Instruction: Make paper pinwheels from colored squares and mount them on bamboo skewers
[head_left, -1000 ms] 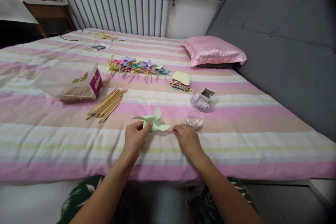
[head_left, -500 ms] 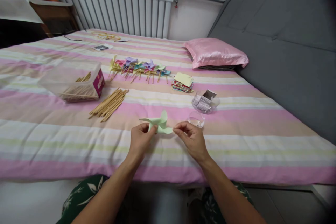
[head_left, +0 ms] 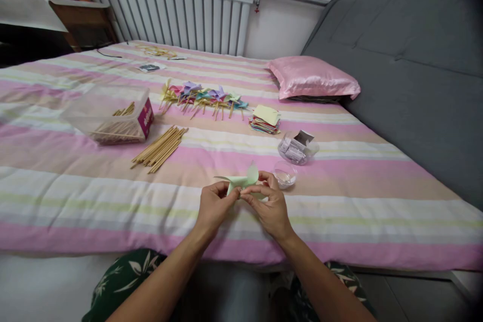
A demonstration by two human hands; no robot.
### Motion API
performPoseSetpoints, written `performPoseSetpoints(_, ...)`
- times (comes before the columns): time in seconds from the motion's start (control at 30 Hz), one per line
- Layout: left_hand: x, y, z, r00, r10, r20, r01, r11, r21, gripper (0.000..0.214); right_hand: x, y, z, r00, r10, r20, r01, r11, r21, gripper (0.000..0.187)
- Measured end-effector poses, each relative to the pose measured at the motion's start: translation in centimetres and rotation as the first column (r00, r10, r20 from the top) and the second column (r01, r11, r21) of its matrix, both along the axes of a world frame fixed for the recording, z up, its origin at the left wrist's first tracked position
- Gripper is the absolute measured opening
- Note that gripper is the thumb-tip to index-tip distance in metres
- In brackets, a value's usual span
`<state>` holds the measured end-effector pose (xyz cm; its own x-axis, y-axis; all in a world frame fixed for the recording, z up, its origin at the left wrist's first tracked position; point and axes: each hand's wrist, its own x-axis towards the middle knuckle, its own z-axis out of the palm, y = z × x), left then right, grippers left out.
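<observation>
A pale green paper pinwheel point(head_left: 244, 179), with curled blades, is held between both hands above the near part of the bed. My left hand point(head_left: 216, 205) pinches its left side, thumb near the centre. My right hand point(head_left: 269, 205) is closed on the right side, with thumb and forefinger meeting at the centre beside the left thumb; whether a small part is between those fingertips I cannot tell. Just beyond the right hand sits a small clear round dish point(head_left: 286, 176) with tiny pieces in it. Behind it is a clear tub point(head_left: 297, 148) holding small packets.
Wooden sticks point(head_left: 160, 149) lie left of the hands, beside a clear plastic box point(head_left: 109, 115) with more sticks. Finished-looking pinwheels point(head_left: 204, 94) lie farther back. A stack of coloured paper point(head_left: 264, 118) and a pink pillow point(head_left: 313, 78) are to the right on the striped bedspread point(head_left: 339, 221).
My right hand has moved left, from the tip of a right-hand blade to the pinwheel's centre. That blade is now bent inward. The view has shifted slightly.
</observation>
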<state>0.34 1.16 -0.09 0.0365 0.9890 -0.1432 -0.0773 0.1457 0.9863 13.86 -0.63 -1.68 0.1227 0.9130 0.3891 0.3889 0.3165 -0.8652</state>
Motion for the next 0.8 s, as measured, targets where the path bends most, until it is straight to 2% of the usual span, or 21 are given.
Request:
performPoseSetpoints(0.17, -0.29, 0.13, -0.19, 0.998, -0.062, 0.007, 0.062, 0.997, 0.036, 0.028, 0.19, 0.03, 0.01, 1.0, 0.006, -0.024, -0.006, 1.0, -0.004, 0.005)
performPoseSetpoints(0.33, -0.5, 0.24, -0.61, 0.998, -0.062, -0.013, 0.063, 0.993, 0.097, 0.043, 0.35, 0.01, 0.12, 1.0, -0.004, -0.031, 0.003, 1.0, -0.007, 0.005)
performPoseSetpoints(0.5, -0.58, 0.27, -0.81, 0.993, -0.118, 0.0, 0.118, 0.986, 0.116, 0.043, 0.32, -0.03, 0.33, 0.998, 0.008, -0.07, -0.01, 1.0, -0.026, 0.005)
performPoseSetpoints(0.8, -0.54, 0.3, -0.88, 0.993, -0.11, -0.034, 0.113, 0.985, 0.13, 0.045, 0.28, -0.09, 0.36, 0.987, 0.025, -0.16, -0.037, 0.997, -0.072, 0.009)
